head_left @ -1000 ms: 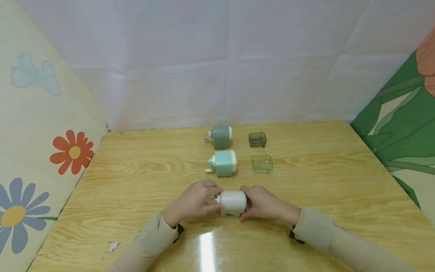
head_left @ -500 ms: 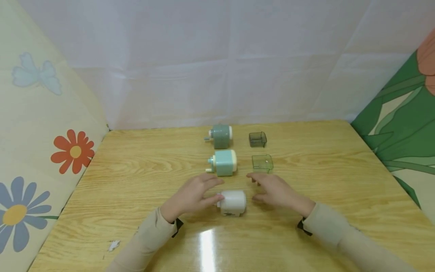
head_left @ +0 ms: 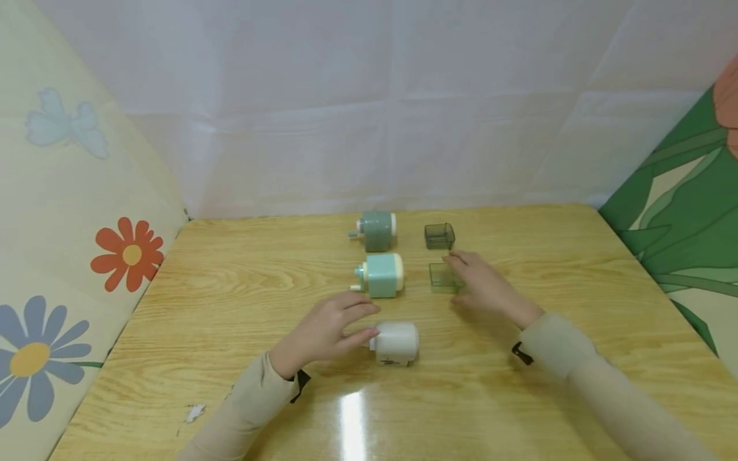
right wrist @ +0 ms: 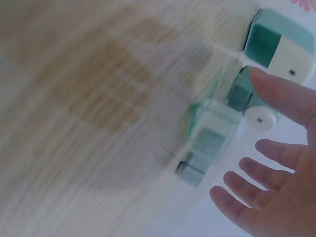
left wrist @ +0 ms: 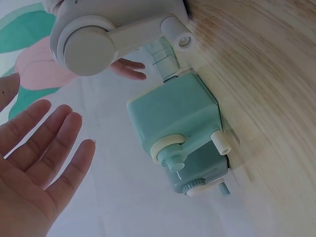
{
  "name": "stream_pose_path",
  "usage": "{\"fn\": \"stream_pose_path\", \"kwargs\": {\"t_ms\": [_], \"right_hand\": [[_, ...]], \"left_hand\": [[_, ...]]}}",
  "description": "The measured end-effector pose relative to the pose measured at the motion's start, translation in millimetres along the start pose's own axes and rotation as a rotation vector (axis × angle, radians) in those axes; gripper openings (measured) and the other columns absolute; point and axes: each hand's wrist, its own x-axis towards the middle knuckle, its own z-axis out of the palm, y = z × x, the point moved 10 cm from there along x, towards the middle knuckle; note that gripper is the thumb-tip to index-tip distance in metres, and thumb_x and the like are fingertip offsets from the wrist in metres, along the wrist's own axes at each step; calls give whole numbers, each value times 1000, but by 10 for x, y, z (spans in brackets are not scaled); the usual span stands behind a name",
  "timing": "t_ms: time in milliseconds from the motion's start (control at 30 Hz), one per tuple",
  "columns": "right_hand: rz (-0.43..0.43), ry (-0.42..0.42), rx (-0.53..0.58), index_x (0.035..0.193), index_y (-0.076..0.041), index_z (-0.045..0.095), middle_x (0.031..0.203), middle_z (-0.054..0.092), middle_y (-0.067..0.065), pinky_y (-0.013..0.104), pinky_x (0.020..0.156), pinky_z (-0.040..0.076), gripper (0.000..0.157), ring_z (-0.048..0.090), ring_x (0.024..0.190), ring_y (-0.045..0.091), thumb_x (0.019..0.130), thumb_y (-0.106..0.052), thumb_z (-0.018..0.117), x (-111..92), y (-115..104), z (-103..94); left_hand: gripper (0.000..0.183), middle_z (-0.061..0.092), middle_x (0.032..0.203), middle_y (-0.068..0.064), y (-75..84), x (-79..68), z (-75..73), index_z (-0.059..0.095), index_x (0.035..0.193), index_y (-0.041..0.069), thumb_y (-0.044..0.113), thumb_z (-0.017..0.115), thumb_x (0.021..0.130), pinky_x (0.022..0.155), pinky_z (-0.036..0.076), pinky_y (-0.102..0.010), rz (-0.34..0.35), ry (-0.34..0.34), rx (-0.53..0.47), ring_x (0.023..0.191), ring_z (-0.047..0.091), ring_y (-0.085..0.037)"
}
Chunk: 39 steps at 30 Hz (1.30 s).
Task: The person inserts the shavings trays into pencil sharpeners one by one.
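Note:
A white hand-crank pencil sharpener (head_left: pixel 398 342) lies at the front of the row, its crank facing left. My left hand (head_left: pixel 323 330) is beside that crank end with fingers loosely spread; in the left wrist view its fingers (left wrist: pixel 54 143) are straight and hold nothing. Farther back, my right hand (head_left: pixel 487 288) hovers around a clear green sharpener drawer (head_left: pixel 441 276), thumb on the near side and fingers on the far side. The right wrist view has this drawer (right wrist: pixel 217 121) in front of spread fingers and thumb. Left of it stands a mint pencil sharpener (head_left: pixel 382 275).
A dark green pencil sharpener (head_left: pixel 377 230) stands at the back, with a dark clear drawer (head_left: pixel 440 237) to its right. A white cloth (head_left: pixel 323 115) rises behind the wooden table (head_left: pixel 576 269). Flower-patterned panels flank both sides.
Both hands held the white sharpener at first. My right hand has let go and moved back and right to the green drawer; my left has loosened and stays by the crank.

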Motion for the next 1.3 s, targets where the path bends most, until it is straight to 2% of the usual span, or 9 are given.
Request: {"fn": "stream_pose_path", "kwargs": {"t_ms": [167, 400, 500, 633, 767, 900, 1000, 1167, 1300], "right_hand": [[63, -51, 26, 132, 13, 34, 134, 32, 34, 58, 98, 30, 84, 32, 120, 50, 66, -10, 80, 26, 158, 42], [115, -120, 41, 135, 12, 30, 134, 32, 35, 59, 98, 29, 86, 31, 120, 50, 67, -9, 79, 13, 234, 80], [126, -132, 38, 134, 12, 32, 133, 33, 34, 58, 99, 29, 83, 32, 120, 50, 68, -9, 78, 14, 241, 80], [123, -125, 12, 129, 14, 38, 129, 39, 34, 57, 99, 31, 74, 37, 117, 49, 69, -8, 77, 27, 239, 71], [115, -117, -8, 125, 15, 43, 125, 44, 33, 56, 97, 33, 67, 41, 114, 47, 71, -7, 76, 35, 225, 57], [113, -112, -5, 124, 15, 44, 124, 45, 33, 55, 97, 34, 65, 42, 113, 46, 71, -7, 76, 49, 231, 58], [115, -111, 2, 124, 14, 44, 124, 45, 32, 55, 98, 33, 65, 42, 114, 46, 71, -6, 75, 65, 247, 66], [113, -109, 9, 123, 14, 45, 124, 46, 32, 54, 97, 35, 64, 43, 113, 45, 71, -5, 76, 86, 243, 70], [109, -106, 9, 123, 14, 46, 123, 47, 31, 54, 96, 36, 64, 44, 113, 45, 70, -6, 76, 101, 241, 79]], "left_hand": [[42, 63, 99, -11, 1, -1, -3, 65, 103, 0, 36, 45, 95, 85, 49, -26, -5, -1, -2, 92, 60, -21], [43, 63, 101, -12, -41, -15, 16, 64, 104, -1, 37, 45, 95, 85, 49, -28, -32, -15, -27, 94, 60, -22], [41, 63, 101, -12, -57, -21, 32, 64, 105, -1, 36, 47, 94, 85, 49, -29, -44, -25, -24, 94, 60, -22], [33, 63, 101, -12, -80, -17, 49, 64, 106, -1, 27, 59, 89, 84, 50, -28, -63, -42, -17, 94, 60, -21], [29, 63, 99, -11, -142, 0, 28, 65, 104, -1, 20, 66, 83, 83, 50, -28, -84, -30, -22, 93, 60, -21], [28, 63, 100, -13, -309, 25, -1, 64, 103, -2, 16, 67, 82, 83, 50, -30, -127, -4, -55, 93, 60, -23], [31, 62, 103, -14, -495, 61, -10, 62, 107, -4, 15, 66, 83, 84, 50, -33, -196, -2, -85, 95, 59, -25], [38, 58, 114, -15, -809, 124, 49, 57, 118, -4, 20, 62, 87, 89, 47, -38, -334, -49, -105, 104, 56, -27], [41, 55, 121, -16, -945, 193, 147, 55, 120, -2, 23, 60, 88, 96, 42, -39, -370, -97, -81, 111, 51, -28]]}}
